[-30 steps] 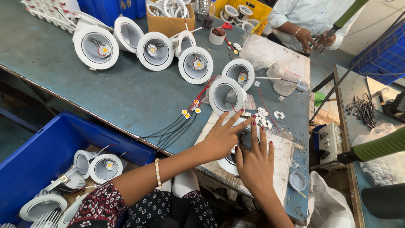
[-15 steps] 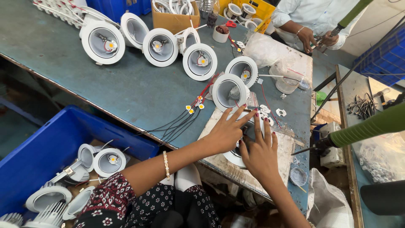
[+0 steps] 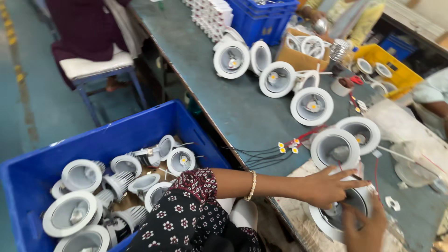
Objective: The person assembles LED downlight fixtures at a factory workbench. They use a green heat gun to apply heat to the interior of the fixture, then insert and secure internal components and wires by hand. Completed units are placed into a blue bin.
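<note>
My left hand rests with spread fingers on the rim of a white round downlight lying face up at the bench's near edge. My right hand reaches into the same lamp from below, fingers inside its dark centre; what the fingers grip is hidden. A gold bracelet sits on my left wrist. Just beyond the hands stands another white downlight, with loose red and black wires and small yellow connectors to its left.
Several white downlights line the grey-green bench. A blue crate at my left holds several more lamps. A cardboard box, a yellow tray, another blue crate and other seated people are farther off.
The view has swung left and down, bringing the blue crate of lamps into sight. Both hands stay on the same downlight at the bench edge.
</note>
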